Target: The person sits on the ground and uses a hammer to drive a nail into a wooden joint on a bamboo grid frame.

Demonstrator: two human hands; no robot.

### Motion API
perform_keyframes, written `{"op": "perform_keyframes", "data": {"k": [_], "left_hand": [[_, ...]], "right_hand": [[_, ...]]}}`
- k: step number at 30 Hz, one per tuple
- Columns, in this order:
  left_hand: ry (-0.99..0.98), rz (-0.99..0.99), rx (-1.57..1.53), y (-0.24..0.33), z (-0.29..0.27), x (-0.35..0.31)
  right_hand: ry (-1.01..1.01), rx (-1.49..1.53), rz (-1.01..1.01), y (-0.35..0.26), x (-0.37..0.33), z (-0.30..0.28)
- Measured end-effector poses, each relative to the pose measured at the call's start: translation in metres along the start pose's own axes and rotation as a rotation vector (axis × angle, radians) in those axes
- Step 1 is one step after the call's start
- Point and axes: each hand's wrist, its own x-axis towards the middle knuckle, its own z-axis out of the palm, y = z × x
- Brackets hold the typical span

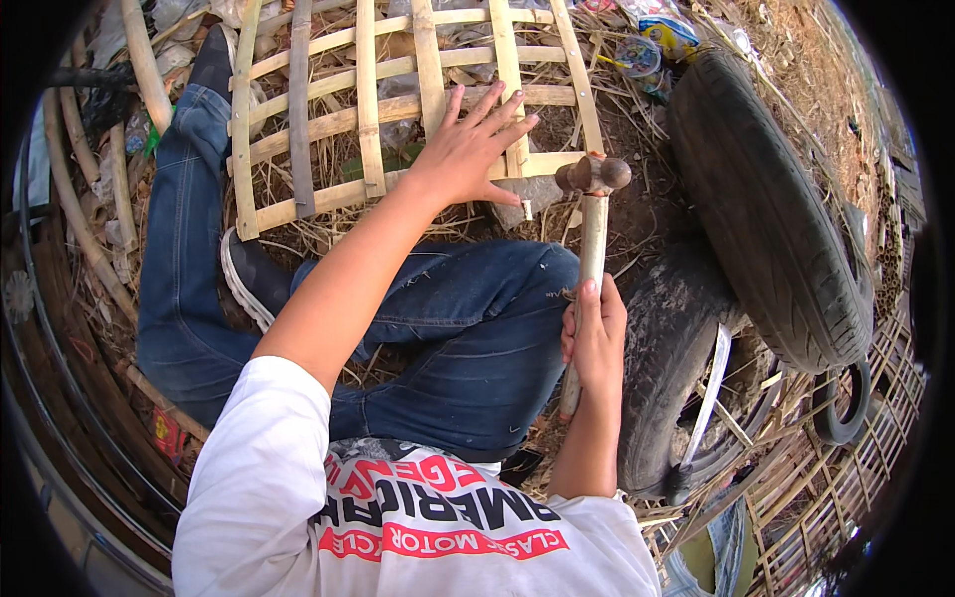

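A lattice of split bamboo slats (367,109) lies on the ground ahead of me, some crossings showing small fastener heads. My left hand (470,149) rests on its near right part with fingers spread, holding nothing. Just below it, a grey stone (537,195) sits under the lattice's edge, with a small pale piece beside my thumb, too small to name. My right hand (599,333) is wrapped round the pale handle of a hammer (594,231). The hammer stands nearly upright in the picture, its brown rounded head close to the lattice's right corner.
Two worn tyres (771,209) are on the right, one leaning over the other. A long blade with a dark handle (708,393) stands among them. Another bamboo lattice (846,497) lies at the lower right. Plastic litter (662,40) and bamboo poles (145,65) lie about.
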Motion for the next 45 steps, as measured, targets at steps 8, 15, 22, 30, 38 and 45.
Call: {"op": "perform_keyframes", "data": {"k": [8, 15, 22, 30, 38, 45], "left_hand": [[-0.125, -0.186, 0.085, 0.008, -0.011, -0.012], [-0.186, -0.152, 0.078, 0.004, -0.015, -0.017], [-0.199, -0.144, 0.084, 0.003, -0.013, -0.017], [-0.077, -0.150, 0.052, 0.004, -0.008, -0.020], [-0.276, -0.225, -0.016, 0.005, -0.021, -0.020], [-0.206, -0.258, 0.044, 0.018, -0.019, -0.023]], "right_hand": [[-0.020, -0.025, -0.076, -0.006, -0.001, -0.006], [-0.008, 0.041, -0.042, 0.002, -0.005, -0.008], [0.001, 0.047, 0.016, 0.011, -0.010, -0.010], [0.020, 0.061, 0.011, 0.009, -0.007, -0.004], [0.019, 0.093, 0.012, 0.010, -0.004, 0.000], [0.028, 0.096, 0.014, 0.016, -0.002, -0.002]]}}
